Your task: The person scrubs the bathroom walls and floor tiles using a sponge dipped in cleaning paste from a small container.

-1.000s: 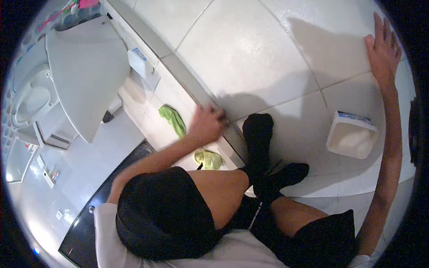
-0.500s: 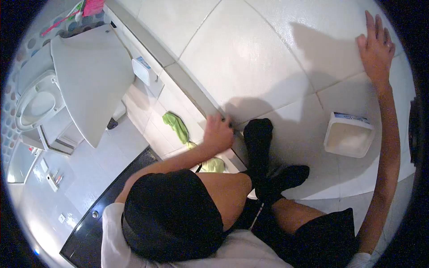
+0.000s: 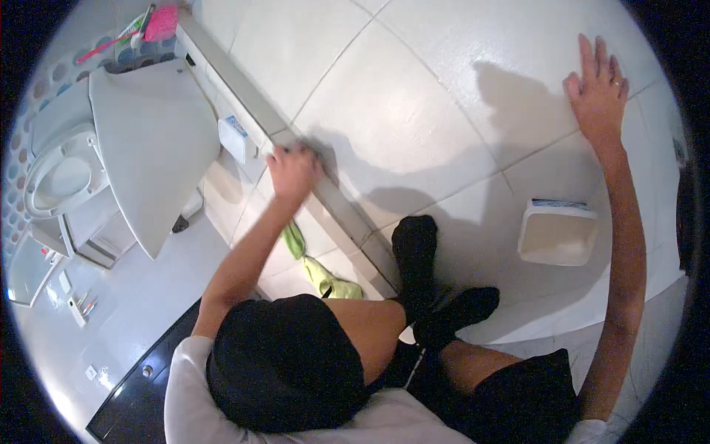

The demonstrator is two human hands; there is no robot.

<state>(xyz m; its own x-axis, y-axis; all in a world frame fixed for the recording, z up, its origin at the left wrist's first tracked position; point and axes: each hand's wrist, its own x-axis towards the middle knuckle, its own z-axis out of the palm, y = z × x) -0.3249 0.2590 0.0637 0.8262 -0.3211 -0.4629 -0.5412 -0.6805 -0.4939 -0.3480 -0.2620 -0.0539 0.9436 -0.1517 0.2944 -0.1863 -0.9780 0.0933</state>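
Observation:
My left hand point(image 3: 294, 175) rests on the grey raised ledge point(image 3: 342, 201), slightly blurred, its fingers curled down. Something small and dark shows at its fingertips, too unclear to name. Fingers spread, my right hand point(image 3: 599, 96) lies against the pale tiled floor point(image 3: 414, 96) at the upper right and holds nothing. A white plastic tub point(image 3: 558, 238) with a blue label stands on the tiles beside my right forearm. Close to my left hand, on the ledge's other side, is a second white tub point(image 3: 234, 140). Limp yellow-green pieces point(image 3: 333, 285) lie below my left hand.
A white toilet point(image 3: 63, 174) and a large white curved fixture point(image 3: 151, 140) stand on the left. Pink and green items point(image 3: 159, 26) lie at the upper left. My black-socked feet point(image 3: 416, 255) are beside the ledge. A dark door point(image 3: 148, 377) is at the lower left.
My left hand has moved up and left along the ledge, toward the second tub. My right hand remains spread on the tiles; the view has shifted slightly.

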